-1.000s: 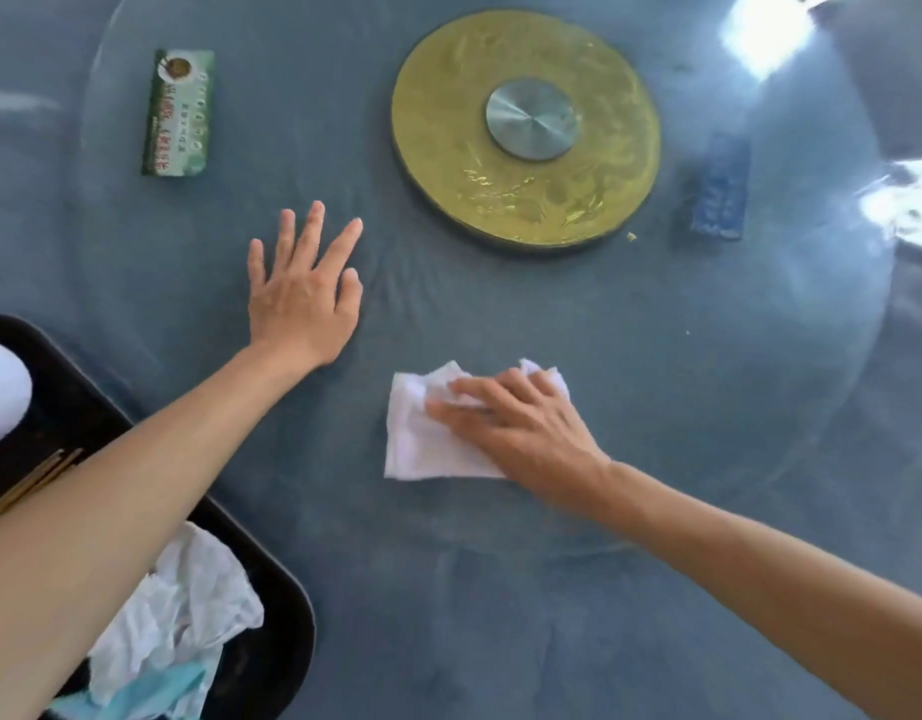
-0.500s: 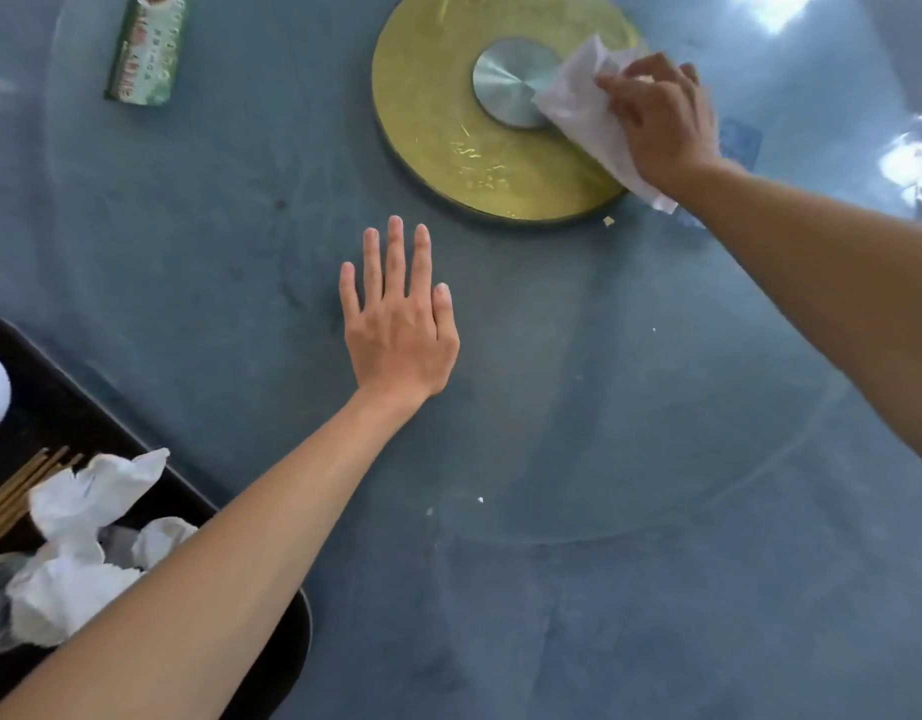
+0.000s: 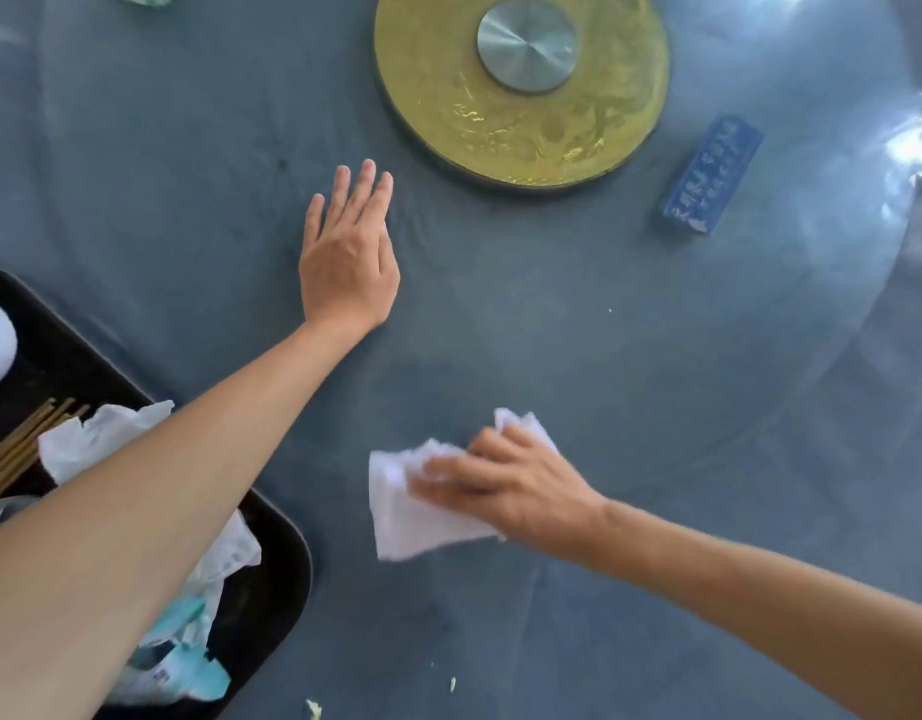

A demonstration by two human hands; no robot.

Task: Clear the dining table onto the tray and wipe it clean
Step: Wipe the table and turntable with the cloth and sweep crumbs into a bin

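So my right hand [image 3: 505, 485] is pressing a white wipe [image 3: 412, 511] flat on the glass table [image 3: 630, 356], fingers spread over it, near my edge. It's soft, light and bunches easily, so palm pressure beats pinching. My left hand [image 3: 347, 262] lies open, flat on the glass, holding nothing, beside the tray [image 3: 277, 543].

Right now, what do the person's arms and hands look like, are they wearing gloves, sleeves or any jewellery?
Both are bare. The left hand and the right hand have no gloves, and no rings show on the fingers in view. Neither wrist carries a watch or bracelet. Both forearms are uncovered right to the edge of the picture, so no sleeve shows. No markings or tattoos are visible.
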